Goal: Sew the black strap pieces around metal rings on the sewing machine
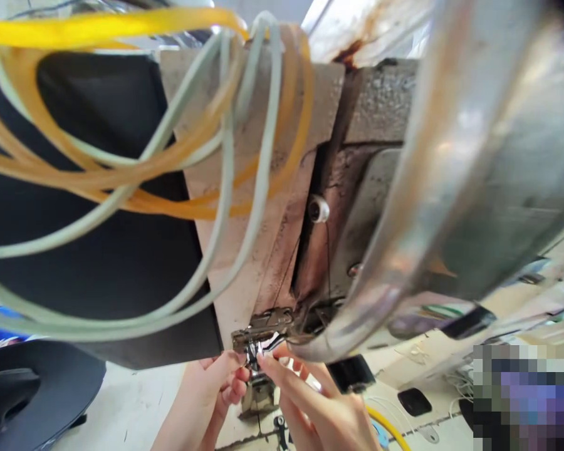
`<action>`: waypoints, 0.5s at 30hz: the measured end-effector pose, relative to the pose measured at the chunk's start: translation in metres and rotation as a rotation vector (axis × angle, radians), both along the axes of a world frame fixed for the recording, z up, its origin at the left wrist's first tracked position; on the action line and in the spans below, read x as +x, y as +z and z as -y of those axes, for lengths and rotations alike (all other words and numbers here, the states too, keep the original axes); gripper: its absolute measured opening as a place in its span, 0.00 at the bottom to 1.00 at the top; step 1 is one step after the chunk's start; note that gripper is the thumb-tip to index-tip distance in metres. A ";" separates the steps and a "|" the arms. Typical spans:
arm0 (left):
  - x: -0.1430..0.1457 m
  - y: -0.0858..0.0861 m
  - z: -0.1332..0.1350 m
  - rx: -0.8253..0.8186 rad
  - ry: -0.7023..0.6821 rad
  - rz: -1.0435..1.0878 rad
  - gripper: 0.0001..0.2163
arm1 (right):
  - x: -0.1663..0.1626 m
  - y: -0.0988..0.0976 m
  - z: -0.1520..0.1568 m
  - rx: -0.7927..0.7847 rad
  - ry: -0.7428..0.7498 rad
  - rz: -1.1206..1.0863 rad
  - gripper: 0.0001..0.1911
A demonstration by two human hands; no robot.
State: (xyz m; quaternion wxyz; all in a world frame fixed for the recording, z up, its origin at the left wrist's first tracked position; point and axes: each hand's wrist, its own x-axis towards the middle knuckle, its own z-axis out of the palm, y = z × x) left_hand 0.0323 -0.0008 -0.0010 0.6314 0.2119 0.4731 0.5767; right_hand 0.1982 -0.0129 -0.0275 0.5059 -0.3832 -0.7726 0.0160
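Metal mechanism (254, 347) sits right between the fingertips of two bare hands beneath the body of a machine. The left hand (207, 388) has thumb and fingers bunched against its near side; the right hand (322, 394) reaches in opposite, index finger extended to the bright central parts. Whether either hand actually grips a piece cannot be told, as the contact is too small to read.

The glossy metal looks stiff and likely slick, its small parts probably light and fiddly, best taken by the edges between thumb and fingertip. A fine dark thread (329, 257), probably easy to snap, hangs above the right hand from a white guide (318, 208). Farther up and left of the hands, pale tubes (263, 169) and amber tubes (183, 210) loop before a black panel (98, 269).
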 end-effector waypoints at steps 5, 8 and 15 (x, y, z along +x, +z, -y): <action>-0.001 -0.002 0.000 0.006 0.000 -0.019 0.08 | -0.001 0.001 0.001 0.003 -0.010 0.003 0.17; -0.003 -0.007 -0.002 -0.003 -0.019 -0.039 0.08 | -0.001 0.000 0.000 0.025 -0.039 0.030 0.19; -0.001 -0.008 0.001 0.066 -0.026 -0.107 0.07 | 0.001 -0.004 -0.004 0.056 -0.052 0.087 0.20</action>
